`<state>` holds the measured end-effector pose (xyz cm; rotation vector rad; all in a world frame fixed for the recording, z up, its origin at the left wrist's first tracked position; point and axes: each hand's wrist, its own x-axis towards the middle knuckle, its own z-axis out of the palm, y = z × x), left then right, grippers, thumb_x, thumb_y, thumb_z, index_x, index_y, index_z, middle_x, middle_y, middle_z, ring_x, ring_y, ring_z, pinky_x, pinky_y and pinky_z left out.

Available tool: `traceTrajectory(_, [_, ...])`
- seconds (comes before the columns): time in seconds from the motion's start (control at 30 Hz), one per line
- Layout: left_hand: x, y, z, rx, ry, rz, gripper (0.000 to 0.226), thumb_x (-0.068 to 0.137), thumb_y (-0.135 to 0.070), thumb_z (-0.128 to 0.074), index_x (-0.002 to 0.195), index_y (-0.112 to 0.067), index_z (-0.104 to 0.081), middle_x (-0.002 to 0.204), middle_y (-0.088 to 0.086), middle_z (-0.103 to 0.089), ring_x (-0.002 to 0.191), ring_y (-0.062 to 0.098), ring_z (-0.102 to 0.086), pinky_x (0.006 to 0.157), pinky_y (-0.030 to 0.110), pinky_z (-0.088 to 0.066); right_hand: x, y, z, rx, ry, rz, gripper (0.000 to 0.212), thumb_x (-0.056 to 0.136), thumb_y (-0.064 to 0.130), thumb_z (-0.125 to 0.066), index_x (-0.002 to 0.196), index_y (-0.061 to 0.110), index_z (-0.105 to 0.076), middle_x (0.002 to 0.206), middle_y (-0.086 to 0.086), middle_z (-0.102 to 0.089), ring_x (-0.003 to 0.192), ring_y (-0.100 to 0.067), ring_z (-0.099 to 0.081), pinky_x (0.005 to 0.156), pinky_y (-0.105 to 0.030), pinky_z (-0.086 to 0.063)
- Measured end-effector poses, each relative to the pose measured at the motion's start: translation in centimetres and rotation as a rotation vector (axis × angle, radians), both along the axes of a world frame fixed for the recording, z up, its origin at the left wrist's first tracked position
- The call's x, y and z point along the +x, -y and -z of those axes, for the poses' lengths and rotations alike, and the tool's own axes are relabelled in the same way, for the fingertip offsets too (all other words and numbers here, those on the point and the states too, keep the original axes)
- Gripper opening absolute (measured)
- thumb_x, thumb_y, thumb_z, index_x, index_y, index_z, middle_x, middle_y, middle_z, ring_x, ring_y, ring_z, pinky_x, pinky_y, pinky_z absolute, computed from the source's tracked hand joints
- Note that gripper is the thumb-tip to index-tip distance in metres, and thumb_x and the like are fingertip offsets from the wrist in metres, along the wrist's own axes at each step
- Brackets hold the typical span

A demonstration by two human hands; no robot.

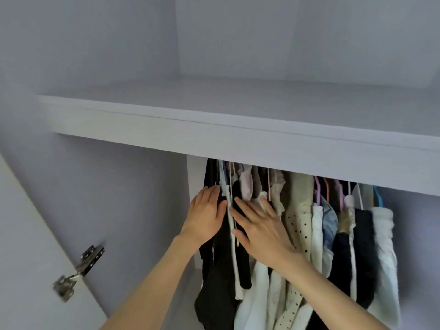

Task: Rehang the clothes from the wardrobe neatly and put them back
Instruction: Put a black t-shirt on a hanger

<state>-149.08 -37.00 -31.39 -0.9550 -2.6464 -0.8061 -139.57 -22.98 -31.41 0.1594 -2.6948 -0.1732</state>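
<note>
A thick white shelf [238, 129] runs across in front of me, and its front edge hides the rail and the hooks of the hangers [320, 186], so I see only pink, white and blue hanger necks poking out beneath it. The clothes [309, 222] hang packed tightly under the shelf, from its left end toward the right edge. A black garment [214, 277] hangs at the left end, then a narrow white strip, a cream piece dotted with black [298, 225], pale denim, dark navy, and a crinkled white fabric at the far right.

My left hand [206, 217] lies flat with straight fingers against the black garment. My right hand [259, 227] is spread wide, fingers straight, pressing on the clothes just beside it. Neither hand grips anything.

To the left, the open wardrobe door [28, 258] carries a shiny metal hinge [78, 272] near its lower edge. The wardrobe walls are smooth, matte white.
</note>
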Motion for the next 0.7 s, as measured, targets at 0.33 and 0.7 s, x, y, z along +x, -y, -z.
traceTrajectory(0.33, [-0.1, -1.8, 0.2, 0.444, 0.345, -0.008, 0.01, 0.097, -0.009, -0.04, 0.1, -0.016, -0.047, 0.094, -0.006, -0.048, 0.092, 0.013, -0.051, 0.074, 0.002, -0.036, -0.2, -1.2, 1.0, -0.006, -0.031, -0.024, 0.054, 0.087, 0.051, -0.036, 0.121, 0.018, -0.063, 0.132, -0.007, -0.055, 0.116, -0.019, -0.058, 0.107, -0.046, -0.023])
traceTrajectory(0.7, [2.2, 0.4, -2.0, 0.531, 0.052, -0.089, 0.011, 0.094, -0.008, -0.045, 0.103, -0.01, -0.052, 0.091, -0.009, -0.048, 0.073, 0.006, -0.049, 0.068, 0.005, -0.037, -0.4, -1.6, 1.0, -0.115, -0.126, -0.078, 0.048, 0.086, 0.044, -0.039, 0.111, 0.016, -0.068, 0.122, -0.008, -0.062, 0.114, -0.02, -0.059, 0.109, -0.041, -0.021])
